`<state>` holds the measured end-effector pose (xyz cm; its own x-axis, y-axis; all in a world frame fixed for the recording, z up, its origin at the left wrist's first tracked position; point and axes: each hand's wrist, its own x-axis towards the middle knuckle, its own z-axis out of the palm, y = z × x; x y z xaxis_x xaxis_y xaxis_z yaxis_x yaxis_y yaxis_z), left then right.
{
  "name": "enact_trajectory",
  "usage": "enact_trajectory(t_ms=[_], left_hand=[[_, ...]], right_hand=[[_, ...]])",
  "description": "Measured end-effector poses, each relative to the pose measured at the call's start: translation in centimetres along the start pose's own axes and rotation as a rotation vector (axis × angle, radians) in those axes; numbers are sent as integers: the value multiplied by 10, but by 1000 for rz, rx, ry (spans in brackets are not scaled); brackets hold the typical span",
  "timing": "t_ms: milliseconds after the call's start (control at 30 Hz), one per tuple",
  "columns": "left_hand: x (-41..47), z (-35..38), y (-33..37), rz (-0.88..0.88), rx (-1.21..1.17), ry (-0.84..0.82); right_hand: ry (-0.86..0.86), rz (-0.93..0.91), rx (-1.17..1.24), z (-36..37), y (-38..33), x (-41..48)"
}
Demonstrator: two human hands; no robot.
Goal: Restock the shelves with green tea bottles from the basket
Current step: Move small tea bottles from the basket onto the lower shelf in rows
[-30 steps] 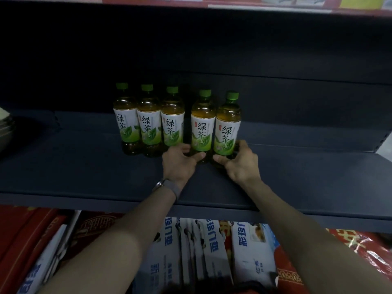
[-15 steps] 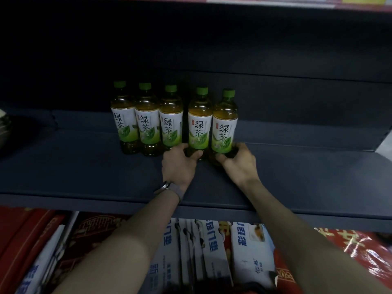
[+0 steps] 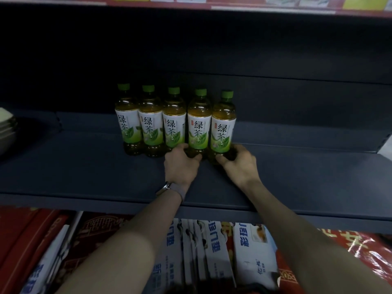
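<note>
Several green tea bottles with green caps and white-green labels stand in a row on the dark grey shelf. My left hand grips the base of the fourth bottle. The base of the rightmost bottle is held by my right hand. These two bottles stand side by side, touching the three bottles to their left. The basket is out of sight.
The shelf stretches bare to the right of the row and in front of it. Stacked pale items sit at the shelf's far left. Below the shelf edge stand white-blue packages and red boxes. Another shelf's red edge runs overhead.
Both hands have pushed the two right bottles back and left, closing the gap to the other three. The row now stands tight together.
</note>
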<state>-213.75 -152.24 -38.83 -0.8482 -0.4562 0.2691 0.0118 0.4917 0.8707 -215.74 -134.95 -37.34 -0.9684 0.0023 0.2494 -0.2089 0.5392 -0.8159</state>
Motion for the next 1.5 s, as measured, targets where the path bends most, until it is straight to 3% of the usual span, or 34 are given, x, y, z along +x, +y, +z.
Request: enact_trajectory(t_ms=[767,1133,1500], left_hand=[[0,-1,-2,-10,9,-1],[-24,-37,24,-153,-59,-226],[-115,-95,51,-44,9,-374]], right_hand=[[-36,-29,-56,-1,-2,-1],[-23,116,-131,-11,-19,-29],[-95,28,-237,-51,-39,-141]])
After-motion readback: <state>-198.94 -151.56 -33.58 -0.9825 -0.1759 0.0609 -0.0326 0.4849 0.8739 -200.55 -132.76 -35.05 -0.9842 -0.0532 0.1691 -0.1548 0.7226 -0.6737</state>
